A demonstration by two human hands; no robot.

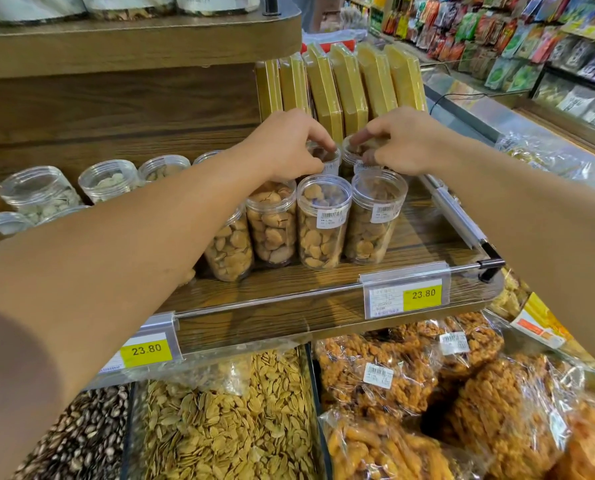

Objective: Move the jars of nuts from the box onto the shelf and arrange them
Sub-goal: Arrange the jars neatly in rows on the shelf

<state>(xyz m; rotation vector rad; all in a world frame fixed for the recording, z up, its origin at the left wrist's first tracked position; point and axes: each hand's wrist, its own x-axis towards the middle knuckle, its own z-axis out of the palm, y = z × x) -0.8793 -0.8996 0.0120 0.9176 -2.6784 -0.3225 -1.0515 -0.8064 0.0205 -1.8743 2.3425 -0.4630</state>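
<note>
Already several jars of nuts (323,226) stand in a row on the wooden shelf (327,299), at about 12 o'clock from the price tag (403,295). Judging by this, much of the moving seems done; the box is out of view, so what remains cannot be told. At 11 o'clock of the row, the left hand (289,143) curls its fingers over the lid of a back-row jar (329,159). At 1 o'clock, the right hand (403,143) pinches the rim of the neighbouring jar (353,157), both arms stretched forward.
</note>
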